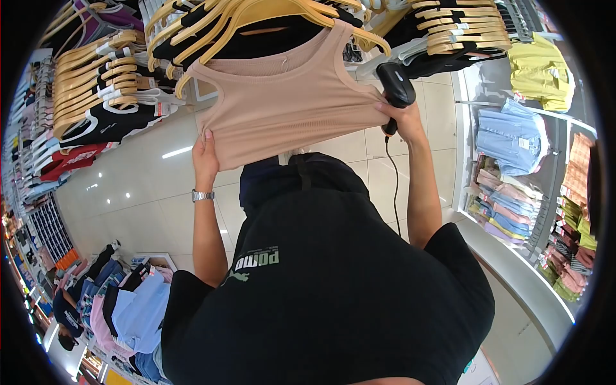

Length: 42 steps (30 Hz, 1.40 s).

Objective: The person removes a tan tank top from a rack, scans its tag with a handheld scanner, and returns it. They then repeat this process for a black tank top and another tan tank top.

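A beige-pink tank top (282,106) hangs from a light wooden hanger (221,40) on the rack in front of me. My left hand (205,156), with a metal watch (203,196) at the wrist, pinches the top's lower left side. A black barcode scanner (396,85) is in my right hand (404,119), its head pointing up. The thumb of that hand also presses on the top's right edge, so the fabric is stretched between both hands. From the scanner's handle a black cord (393,173) runs down towards my body.
More wooden hangers with dark clothes (465,29) crowd the rack on the right; others (96,80) hang on the left. Yellow (542,70) and light blue shirts (511,138) hang along the right wall. Lower left are folded clothes (138,308) and another person (66,314). Tiled floor (128,192) lies below.
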Each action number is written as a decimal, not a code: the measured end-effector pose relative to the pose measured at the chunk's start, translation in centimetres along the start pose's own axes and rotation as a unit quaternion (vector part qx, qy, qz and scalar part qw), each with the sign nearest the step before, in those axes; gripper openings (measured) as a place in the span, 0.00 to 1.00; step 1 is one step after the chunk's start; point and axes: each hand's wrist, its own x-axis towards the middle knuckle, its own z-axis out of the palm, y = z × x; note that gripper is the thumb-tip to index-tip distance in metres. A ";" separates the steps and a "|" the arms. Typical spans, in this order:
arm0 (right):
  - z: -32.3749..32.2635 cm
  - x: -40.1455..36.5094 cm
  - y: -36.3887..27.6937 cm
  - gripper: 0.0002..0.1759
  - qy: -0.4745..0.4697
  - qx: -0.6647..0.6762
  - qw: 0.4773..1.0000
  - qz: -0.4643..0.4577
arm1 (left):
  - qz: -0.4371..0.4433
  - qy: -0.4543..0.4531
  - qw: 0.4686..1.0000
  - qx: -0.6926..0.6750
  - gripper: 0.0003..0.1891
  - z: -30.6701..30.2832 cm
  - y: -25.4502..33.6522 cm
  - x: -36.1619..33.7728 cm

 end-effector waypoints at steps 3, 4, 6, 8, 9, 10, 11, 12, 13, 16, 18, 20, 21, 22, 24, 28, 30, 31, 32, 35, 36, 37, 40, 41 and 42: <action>1.5 -0.4 -0.3 0.21 -0.025 -0.009 0.999 0.032 | -0.030 -0.022 0.999 -0.029 0.33 1.8 0.8 -0.6; 2.2 -0.6 -0.2 0.23 -0.052 0.013 0.998 0.027 | -0.046 -0.030 0.998 -0.034 0.35 2.1 0.5 -0.7; 4.0 -1.1 -0.3 0.24 -0.084 0.061 0.994 0.033 | -0.098 -0.076 0.991 -0.048 0.37 2.5 -0.6 -0.9; 4.7 -1.1 0.8 0.29 -0.122 0.091 0.987 0.042 | -0.143 -0.119 0.980 -0.076 0.41 2.8 -3.2 -0.7; 5.0 -1.3 1.4 0.30 -0.130 0.102 0.984 0.062 | -0.135 -0.151 0.974 -0.106 0.41 3.0 -3.2 -1.2; 5.4 -1.5 1.7 0.31 -0.138 0.113 0.980 0.083 | -0.127 -0.182 0.966 -0.136 0.40 3.6 -3.2 -2.2; 5.6 -1.7 2.1 0.32 -0.147 0.124 0.976 0.104 | -0.118 -0.213 0.956 -0.166 0.40 4.1 -3.1 -2.9; 5.8 -1.9 2.4 0.32 -0.162 0.120 0.973 0.116 | -0.121 -0.265 0.952 -0.095 0.39 4.5 -2.4 -3.1; 6.2 -2.1 2.6 0.32 -0.166 0.142 0.969 0.118 | -0.123 -0.315 0.941 -0.022 0.39 4.6 -1.5 -3.2; 6.6 -2.4 4.1 0.34 -0.191 0.201 0.947 0.159 | -0.194 -0.376 0.905 0.048 0.37 5.3 -2.2 -3.1; 6.1 -1.7 5.3 0.36 -0.263 0.177 0.928 0.195 | -0.217 -0.357 0.908 0.035 0.36 5.8 -3.6 -3.1; 5.9 -1.9 6.1 0.39 -0.294 0.164 0.921 0.198 | -0.193 -0.307 0.932 0.013 0.34 6.2 -4.8 -3.7; 6.2 -2.1 5.8 0.39 -0.292 0.163 0.925 0.182 | -0.217 -0.296 0.926 -0.090 0.34 6.5 -5.2 -3.7; 6.4 -2.5 5.7 0.40 -0.290 0.163 0.928 0.168 | -0.240 -0.282 0.909 -0.192 0.34 6.8 -5.6 -3.7; 6.5 -2.5 6.9 0.41 -0.307 0.164 0.917 0.197 | -0.268 -0.253 0.869 -0.330 0.35 7.0 -5.4 -4.1; 7.2 -3.1 8.3 0.41 -0.300 0.183 0.913 0.208 | -0.279 -0.236 0.816 -0.448 0.34 6.7 -2.6 -4.5; 7.8 -3.9 8.3 0.42 -0.297 0.200 0.911 0.207 | -0.271 -0.243 0.812 -0.456 0.31 6.2 -3.2 -5.0; 8.0 -4.2 8.2 0.42 -0.295 0.207 0.910 0.205 | -0.260 -0.251 0.820 -0.444 0.30 5.8 -4.3 -5.0; 7.9 -4.3 8.6 0.42 -0.313 0.177 0.902 0.239 | -0.249 -0.259 0.827 -0.433 0.29 5.4 -5.3 -5.0; 7.6 -5.0 9.1 0.43 -0.336 0.091 0.899 0.266 | -0.212 -0.233 0.855 -0.413 0.27 4.9 -5.0 -5.5; 7.9 -5.8 8.1 0.43 -0.324 0.066 0.916 0.226 | -0.209 -0.225 0.857 -0.414 0.27 4.7 -4.8 -5.6; 8.1 -6.5 7.4 0.43 -0.310 0.041 0.932 0.184 | -0.204 -0.218 0.860 -0.415 0.26 4.4 -4.6 -5.7; 8.9 -8.1 8.1 0.41 -0.251 0.031 0.959 0.131 | -0.184 -0.214 0.861 -0.423 0.24 3.4 -3.1 -6.0; 8.9 -8.5 8.3 0.40 -0.239 0.032 0.962 0.128 | -0.177 -0.215 0.861 -0.426 0.23 3.1 -2.7 -6.3; 8.9 -8.8 8.0 0.39 -0.226 0.031 0.965 0.125 | -0.171 -0.218 0.869 -0.410 0.23 2.7 -2.9 -6.3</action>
